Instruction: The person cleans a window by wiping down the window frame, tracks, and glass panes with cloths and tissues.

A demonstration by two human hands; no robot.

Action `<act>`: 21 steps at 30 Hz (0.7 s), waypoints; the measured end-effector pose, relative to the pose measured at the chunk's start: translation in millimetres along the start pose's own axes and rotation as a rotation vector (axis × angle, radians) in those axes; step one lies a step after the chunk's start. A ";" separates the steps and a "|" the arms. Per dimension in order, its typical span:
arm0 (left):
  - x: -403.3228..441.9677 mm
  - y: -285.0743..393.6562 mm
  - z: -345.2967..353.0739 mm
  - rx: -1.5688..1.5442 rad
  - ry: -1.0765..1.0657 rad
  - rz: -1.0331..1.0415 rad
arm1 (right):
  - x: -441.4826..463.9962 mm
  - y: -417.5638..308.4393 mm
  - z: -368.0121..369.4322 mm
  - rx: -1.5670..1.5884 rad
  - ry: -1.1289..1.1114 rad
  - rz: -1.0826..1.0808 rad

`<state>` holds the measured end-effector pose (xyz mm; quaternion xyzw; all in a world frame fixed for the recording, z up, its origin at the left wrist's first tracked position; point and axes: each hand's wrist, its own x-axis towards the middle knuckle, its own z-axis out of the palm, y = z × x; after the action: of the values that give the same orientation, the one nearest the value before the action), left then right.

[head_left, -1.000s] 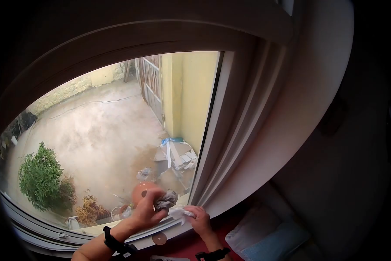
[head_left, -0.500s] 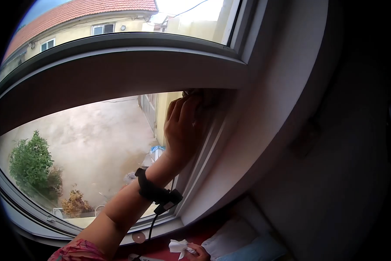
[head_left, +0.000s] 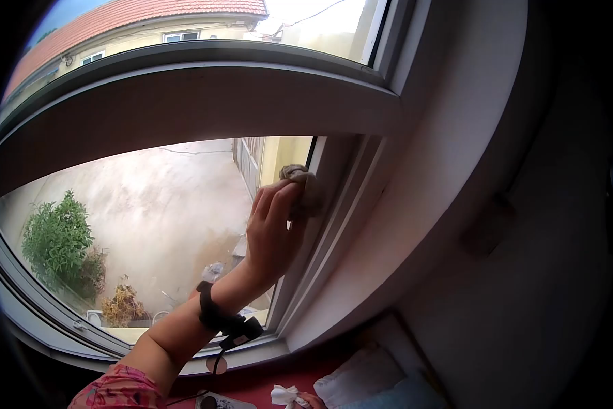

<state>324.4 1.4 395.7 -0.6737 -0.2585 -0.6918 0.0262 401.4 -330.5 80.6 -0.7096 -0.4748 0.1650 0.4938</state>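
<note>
My left hand [head_left: 272, 235] is raised to the right side of the window, its fingers closed round a crumpled grey-brown cloth [head_left: 297, 174]. The cloth presses against the inner edge of the pale window frame [head_left: 328, 160], beside the glass. A black strap with a small device and cable [head_left: 218, 317] sits on the left wrist. At the bottom edge my right hand [head_left: 313, 401] shows only in part, closed on a crumpled white tissue [head_left: 286, 395].
Below the window lie a red cover [head_left: 279, 368], a pale pillow [head_left: 361, 375] and a whitish flat item with a dark round part [head_left: 221, 401]. A thick crossbar [head_left: 204, 102] spans the window. Outside stand a green bush [head_left: 57, 235] and a building.
My left hand and the cloth have moved down along the frame's side from the upper corner, so the cloth shows more plainly. The right hand sits slightly lower in view.
</note>
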 end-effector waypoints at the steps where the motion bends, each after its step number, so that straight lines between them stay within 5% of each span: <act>1: 17.5 5.2 5.6 -0.034 0.108 0.013 | 4.3 -3.5 -4.6 -0.014 -0.006 -0.004; 9: 26.2 1.3 36.9 0.007 0.096 0.122 | 25.4 10.5 -11.1 0.067 -0.168 0.145; 15: -84.1 -32.7 30.4 0.057 -0.090 0.113 | 14.6 51.6 16.9 0.012 -0.165 0.100; 21: -192.3 -56.6 33.7 0.064 -0.256 0.030 | 3.0 49.9 14.8 -0.021 -0.224 0.362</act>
<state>351.1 3.5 194.2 -0.7591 -0.2715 -0.5911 0.0249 418.0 -323.0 31.7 -0.7656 -0.3931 0.3242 0.3928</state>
